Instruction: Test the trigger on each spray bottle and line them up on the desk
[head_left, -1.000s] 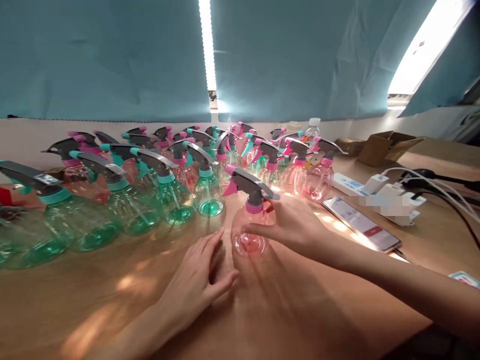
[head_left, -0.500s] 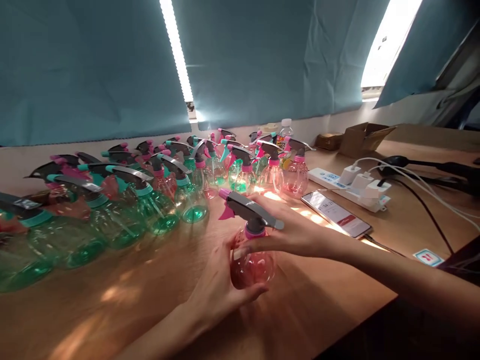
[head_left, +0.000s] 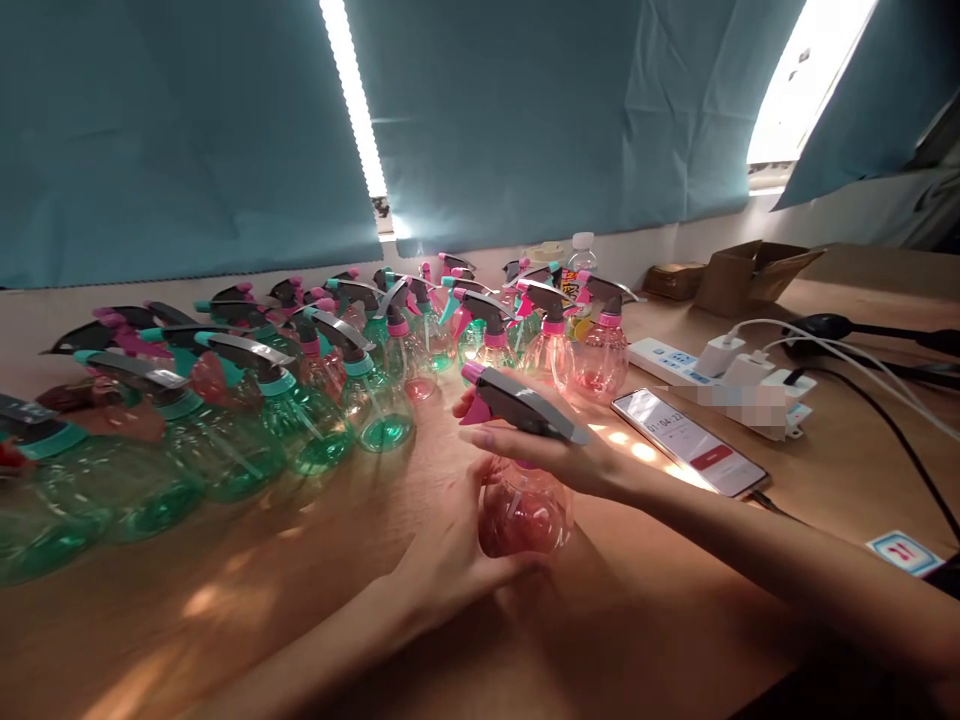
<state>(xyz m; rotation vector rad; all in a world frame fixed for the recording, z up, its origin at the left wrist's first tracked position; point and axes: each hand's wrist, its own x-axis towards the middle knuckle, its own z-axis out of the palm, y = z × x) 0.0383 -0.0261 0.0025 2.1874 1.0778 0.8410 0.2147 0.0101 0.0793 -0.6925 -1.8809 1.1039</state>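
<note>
1 pink spray bottle [head_left: 529, 515] held front and centre on a brown table [head_left: 315, 540]
Left hand [head_left: 442, 560] grips it low, right hand [head_left: 574, 462] high; beyond, other bottles [head_left: 382, 420] too overlapped to count, 1 phone [head_left: 690, 440], 1 power strip [head_left: 701, 382]

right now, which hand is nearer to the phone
Right. The right hand is around the spray head of the pink bottle, left of the phone; the left hand cups the bottle's body, farther left of the phone.
</note>
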